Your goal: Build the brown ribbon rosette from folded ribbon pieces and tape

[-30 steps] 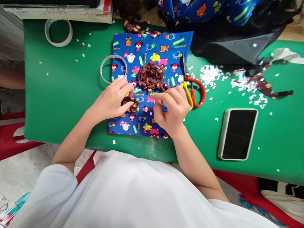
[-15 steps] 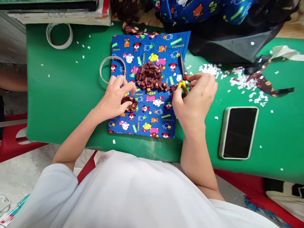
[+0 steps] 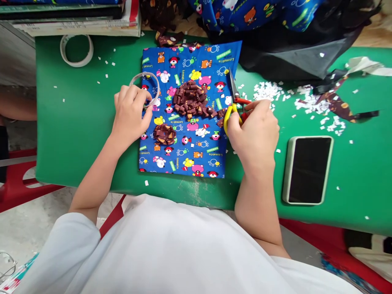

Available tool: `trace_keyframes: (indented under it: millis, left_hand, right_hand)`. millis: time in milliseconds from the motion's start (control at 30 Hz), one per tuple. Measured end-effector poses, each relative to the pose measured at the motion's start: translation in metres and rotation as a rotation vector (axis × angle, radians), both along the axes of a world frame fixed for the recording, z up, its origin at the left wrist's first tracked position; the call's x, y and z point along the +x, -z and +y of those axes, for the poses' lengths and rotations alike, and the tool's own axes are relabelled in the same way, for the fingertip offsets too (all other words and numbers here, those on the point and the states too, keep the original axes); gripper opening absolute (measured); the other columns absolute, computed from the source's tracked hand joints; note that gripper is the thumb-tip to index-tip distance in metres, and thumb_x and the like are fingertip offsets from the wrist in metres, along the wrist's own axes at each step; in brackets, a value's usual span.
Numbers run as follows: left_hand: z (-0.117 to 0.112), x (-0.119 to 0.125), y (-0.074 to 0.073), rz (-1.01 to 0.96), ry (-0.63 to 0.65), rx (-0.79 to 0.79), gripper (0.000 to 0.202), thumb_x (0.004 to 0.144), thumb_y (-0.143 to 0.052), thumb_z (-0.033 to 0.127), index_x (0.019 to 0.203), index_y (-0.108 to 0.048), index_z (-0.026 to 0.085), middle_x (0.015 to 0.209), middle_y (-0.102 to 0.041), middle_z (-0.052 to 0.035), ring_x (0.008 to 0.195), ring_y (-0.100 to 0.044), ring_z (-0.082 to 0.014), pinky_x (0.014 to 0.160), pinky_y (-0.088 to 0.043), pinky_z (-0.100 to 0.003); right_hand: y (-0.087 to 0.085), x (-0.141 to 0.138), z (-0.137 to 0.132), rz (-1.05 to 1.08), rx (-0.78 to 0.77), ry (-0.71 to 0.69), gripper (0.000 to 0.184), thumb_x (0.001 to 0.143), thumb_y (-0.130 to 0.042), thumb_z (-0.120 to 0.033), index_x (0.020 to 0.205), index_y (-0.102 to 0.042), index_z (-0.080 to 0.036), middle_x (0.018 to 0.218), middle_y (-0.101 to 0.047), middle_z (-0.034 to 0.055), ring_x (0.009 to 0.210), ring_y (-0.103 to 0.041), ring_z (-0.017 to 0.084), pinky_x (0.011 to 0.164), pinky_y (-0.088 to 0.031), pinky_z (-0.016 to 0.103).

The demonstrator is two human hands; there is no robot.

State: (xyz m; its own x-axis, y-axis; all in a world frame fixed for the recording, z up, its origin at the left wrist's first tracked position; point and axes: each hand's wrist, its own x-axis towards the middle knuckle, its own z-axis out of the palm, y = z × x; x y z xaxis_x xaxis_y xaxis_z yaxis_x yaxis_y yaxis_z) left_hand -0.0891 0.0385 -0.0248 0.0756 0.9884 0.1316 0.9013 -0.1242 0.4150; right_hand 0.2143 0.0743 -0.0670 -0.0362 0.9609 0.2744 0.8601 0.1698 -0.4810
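My left hand [image 3: 130, 110] has its fingers curled at the lower edge of a thin pale ring [image 3: 158, 89], seemingly a nearly used-up tape roll, pinched by thumb and fingers. My right hand [image 3: 255, 128] is closed on scissors [image 3: 233, 85] with red and yellow handles, their blades pointing away from me. Between the hands lies a blue cartoon-print cloth [image 3: 205, 159]. On it sit a larger heap of small brown cut pieces [image 3: 190, 99] and a smaller round pile of brown pieces [image 3: 165, 134].
A wider tape roll [image 3: 76, 63] lies at the back left of the green table [image 3: 76, 151], near stacked books [image 3: 76, 26]. White scraps [image 3: 266, 90] are scattered to the right. A phone [image 3: 308, 170] lies at the right. Black material [image 3: 284, 61] and more blue cloth are heaped behind.
My left hand has moved left and away from the small brown pile to the thin ring, which has tilted slightly. The scissors, still in my right hand, show more of their handles.
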Motion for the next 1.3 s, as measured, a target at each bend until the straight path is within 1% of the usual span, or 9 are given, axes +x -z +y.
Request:
trace_keyframes:
  millis: [133,233,367,467,533,700,867,1200,1300]
  left_hand:
    - [0.0,0.002,-0.005,0.0,-0.034,0.018,0.024,0.098,-0.044,0.045,0.103,-0.054,0.024,0.105,-0.062,-0.0038,0.117,-0.048,-0.0228,0.098,-0.039,-0.048]
    - [0.0,0.003,-0.009,-0.024,-0.036,0.061,0.023,0.099,-0.041,0.041,0.106,-0.055,0.025,0.109,-0.063,-0.0043,0.115,-0.054,-0.0224,0.098,-0.042,-0.045]
    - [-0.002,0.007,-0.008,-0.226,-0.027,0.154,0.022,0.097,-0.046,0.042,0.105,-0.059,0.027,0.106,-0.066,-0.0024,0.11,-0.062,-0.0221,0.096,-0.048,-0.04]
    - [-0.004,0.013,-0.004,-0.389,-0.047,0.241,0.021,0.093,-0.054,0.045,0.102,-0.061,0.027,0.098,-0.067,-0.0001,0.102,-0.067,-0.0198,0.092,-0.053,-0.036]
    - [-0.004,0.018,-0.003,-0.449,-0.027,0.287,0.022,0.092,-0.057,0.044,0.107,-0.059,0.028,0.096,-0.067,0.0005,0.096,-0.069,-0.0178,0.089,-0.055,-0.033]
    - [-0.005,0.024,-0.003,-0.519,0.027,0.34,0.029,0.09,-0.062,0.04,0.116,-0.054,0.029,0.093,-0.069,0.0021,0.086,-0.072,-0.0132,0.081,-0.059,-0.028]
    - [-0.007,0.025,-0.002,-0.512,0.03,0.28,0.026,0.092,-0.059,0.042,0.115,-0.058,0.03,0.101,-0.068,0.0016,0.095,-0.072,-0.0149,0.087,-0.061,-0.03]
    - [-0.007,0.025,0.002,-0.577,0.089,0.253,0.025,0.09,-0.062,0.042,0.111,-0.059,0.03,0.099,-0.067,0.0013,0.092,-0.072,-0.0145,0.085,-0.063,-0.031]
    - [-0.006,0.025,0.002,-0.608,0.126,0.281,0.022,0.089,-0.064,0.039,0.11,-0.06,0.031,0.098,-0.067,0.002,0.09,-0.072,-0.0135,0.082,-0.063,-0.03]
  right_hand:
    - [0.003,0.0,0.001,-0.048,0.016,0.019,0.028,0.088,-0.048,-0.045,0.094,-0.054,-0.019,0.085,-0.058,0.0134,0.076,-0.054,0.027,0.069,-0.042,0.044]
    - [-0.002,-0.001,0.003,-0.048,-0.029,0.017,0.021,0.087,-0.049,-0.038,0.095,-0.055,-0.019,0.091,-0.059,0.015,0.083,-0.055,0.028,0.072,-0.043,0.045]
    - [-0.018,-0.006,0.005,0.047,-0.031,0.001,0.013,0.082,-0.053,-0.029,0.092,-0.052,-0.022,0.093,-0.058,0.0112,0.088,-0.057,0.027,0.075,-0.046,0.044]
    - [-0.029,-0.015,0.003,0.107,-0.01,-0.005,0.013,0.076,-0.056,-0.026,0.086,-0.047,-0.024,0.086,-0.056,0.0071,0.079,-0.057,0.024,0.071,-0.048,0.042]
    - [-0.033,-0.021,0.0,0.127,0.026,-0.026,0.016,0.074,-0.058,-0.024,0.085,-0.046,-0.024,0.083,-0.055,0.0054,0.075,-0.056,0.023,0.067,-0.049,0.041]
    - [-0.031,-0.033,-0.012,0.075,0.052,-0.192,0.02,0.077,-0.062,-0.034,0.088,-0.048,-0.024,0.083,-0.055,0.0053,0.077,-0.057,0.023,0.069,-0.051,0.042]
    - [-0.03,-0.037,-0.016,0.042,0.026,-0.331,0.026,0.081,-0.063,-0.041,0.094,-0.048,-0.024,0.085,-0.055,0.0046,0.08,-0.058,0.022,0.072,-0.052,0.042]
    - [-0.039,-0.041,-0.019,0.032,-0.006,-0.367,0.025,0.084,-0.063,-0.043,0.092,-0.049,-0.024,0.084,-0.058,0.0034,0.078,-0.057,0.02,0.065,-0.049,0.035]
    - [-0.039,-0.042,-0.021,0.016,0.004,-0.369,0.032,0.082,-0.064,-0.049,0.092,-0.048,-0.024,0.084,-0.057,0.0035,0.077,-0.056,0.02,0.066,-0.048,0.035]
